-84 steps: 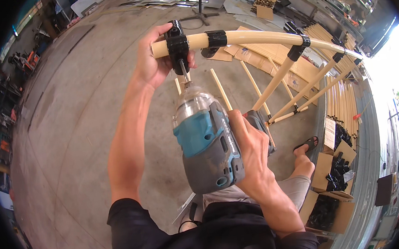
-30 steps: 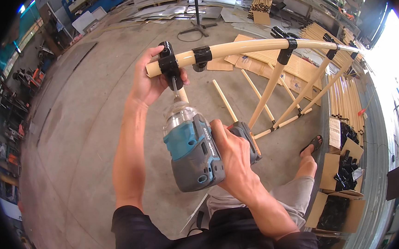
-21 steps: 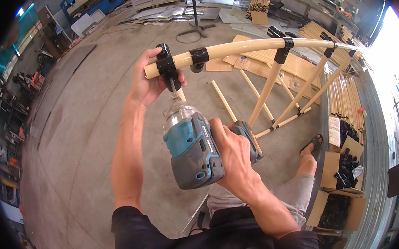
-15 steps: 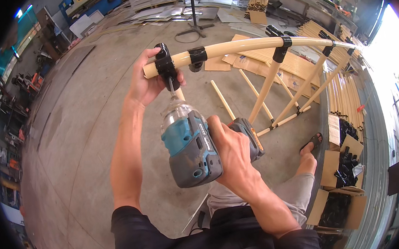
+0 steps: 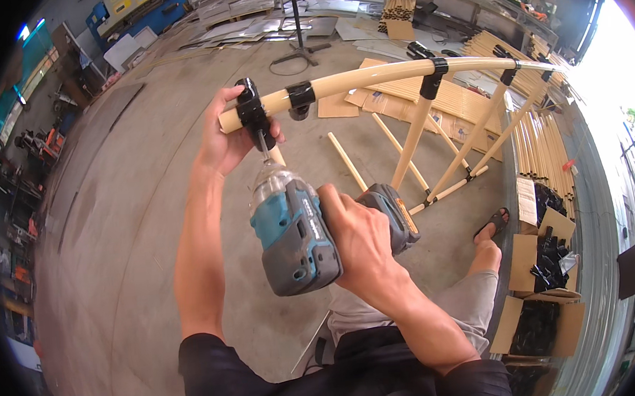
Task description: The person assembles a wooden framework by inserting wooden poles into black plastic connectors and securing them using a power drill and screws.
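Note:
My left hand is closed around a black pipe joint at the near left end of a long cream pipe. In my right hand is a teal and grey cordless impact driver, gripped by its handle. The driver's bit points up and away from me and meets the lower part of the joint; any screw there is too small to make out. A second black joint sits on the pipe just right of my left hand. Cream uprights run down from further joints along the pipe.
Open cardboard boxes of black joints stand at the right, beside bundled cream pipes. More pipes lie on flattened cardboard behind the frame. A black stand rises from the floor farther back. Sheet metal lies beyond it.
The pipe end, the joint, both hands and the driver have shifted slightly left and a little down in view. The driver's bit stays at the joint, and both grips are unchanged.

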Demonstrator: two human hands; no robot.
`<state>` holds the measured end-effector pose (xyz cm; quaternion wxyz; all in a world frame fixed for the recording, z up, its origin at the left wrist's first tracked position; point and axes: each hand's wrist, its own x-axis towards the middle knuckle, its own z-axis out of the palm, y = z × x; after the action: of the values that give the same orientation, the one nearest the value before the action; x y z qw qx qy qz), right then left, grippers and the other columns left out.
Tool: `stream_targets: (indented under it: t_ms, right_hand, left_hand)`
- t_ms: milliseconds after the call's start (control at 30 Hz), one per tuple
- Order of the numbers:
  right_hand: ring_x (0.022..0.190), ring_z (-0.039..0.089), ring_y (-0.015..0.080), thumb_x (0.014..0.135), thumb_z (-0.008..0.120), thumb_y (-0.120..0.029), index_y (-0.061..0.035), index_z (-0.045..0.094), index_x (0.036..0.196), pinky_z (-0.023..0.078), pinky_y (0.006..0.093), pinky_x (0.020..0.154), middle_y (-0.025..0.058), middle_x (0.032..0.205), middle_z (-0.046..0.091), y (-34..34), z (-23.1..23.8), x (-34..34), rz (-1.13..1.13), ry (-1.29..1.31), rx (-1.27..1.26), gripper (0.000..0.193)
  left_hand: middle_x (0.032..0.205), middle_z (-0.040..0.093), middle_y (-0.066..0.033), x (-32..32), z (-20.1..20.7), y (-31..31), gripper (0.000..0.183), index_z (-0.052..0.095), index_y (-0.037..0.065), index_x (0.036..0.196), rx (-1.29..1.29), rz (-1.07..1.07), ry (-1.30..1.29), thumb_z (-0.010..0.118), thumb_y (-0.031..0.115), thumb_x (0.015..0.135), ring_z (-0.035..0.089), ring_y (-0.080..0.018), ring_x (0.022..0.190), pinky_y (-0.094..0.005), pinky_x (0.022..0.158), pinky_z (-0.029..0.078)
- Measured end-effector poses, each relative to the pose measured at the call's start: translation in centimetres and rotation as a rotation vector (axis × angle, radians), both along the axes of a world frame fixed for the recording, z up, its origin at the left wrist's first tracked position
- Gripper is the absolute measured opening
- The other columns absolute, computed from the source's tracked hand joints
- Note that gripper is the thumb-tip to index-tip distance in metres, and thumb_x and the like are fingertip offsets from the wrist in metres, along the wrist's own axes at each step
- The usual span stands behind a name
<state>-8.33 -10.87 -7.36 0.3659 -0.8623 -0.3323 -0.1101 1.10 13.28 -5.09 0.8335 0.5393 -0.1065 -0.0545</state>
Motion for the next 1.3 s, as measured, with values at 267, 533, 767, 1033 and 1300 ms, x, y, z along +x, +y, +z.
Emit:
stream_targets:
  t_ms: [267,533,767,1033,1300]
  right_hand:
    - [0.075,0.066,0.0413,0.069,0.066,0.000,0.0084,0.045,0.110,0.053,0.0446,0.063,0.0273,0.086,0.060,-0.1,3.6,-1.2,-0.009,0.050,-0.162,0.047]
    - [0.073,0.066,0.0387,0.069,0.066,-0.002,0.0082,0.048,0.114,0.052,0.0425,0.057,0.0239,0.081,0.059,-2.0,0.4,-2.3,0.162,0.045,-0.126,0.049]
    - [0.080,0.068,0.0292,0.069,0.075,-0.009,-0.0003,0.062,0.109,0.053,0.0351,0.070,0.0147,0.095,0.068,-11.4,-5.9,1.0,0.202,0.328,0.243,0.043]
    - [0.077,0.064,0.0148,0.076,0.079,-0.012,-0.0022,0.066,0.099,0.052,0.0318,0.073,0.0065,0.085,0.069,-24.4,-22.8,5.8,-0.437,0.407,0.340,0.028]
    - [0.075,0.064,0.0215,0.072,0.079,-0.012,0.0011,0.064,0.094,0.051,0.0353,0.072,0.0103,0.083,0.068,-30.7,-37.7,9.3,-0.917,0.498,0.531,0.029]
  left_hand:
    - [0.076,0.065,-0.0213,0.1,0.0,-1.0,0.054,0.064,-0.002,0.089,-0.090,0.089,0.073,0.047,0.049,0.088,0.063,-0.0329,0.073,-0.0467,0.084,0.050]
    - [0.075,0.065,-0.0201,-0.4,0.3,-0.6,0.051,0.066,-0.002,0.088,-0.110,0.178,0.149,0.052,0.048,0.085,0.063,-0.0326,0.072,-0.0480,0.083,0.049]
    - [0.076,0.066,-0.0205,-0.7,1.3,-1.5,0.047,0.065,-0.003,0.093,-0.123,0.220,0.185,0.056,0.043,0.086,0.064,-0.0347,0.075,-0.0499,0.088,0.049]
    - [0.117,0.064,-0.0153,-2.2,2.4,2.3,0.053,0.062,-0.001,0.119,0.390,0.415,0.202,0.051,0.045,0.096,0.061,-0.0222,0.107,-0.0389,0.099,0.045]
    - [0.136,0.051,-0.0097,-2.9,6.2,-9.1,0.052,0.048,0.008,0.138,1.645,0.681,-0.304,0.064,0.011,0.089,0.052,-0.0184,0.119,-0.0334,0.093,0.046]
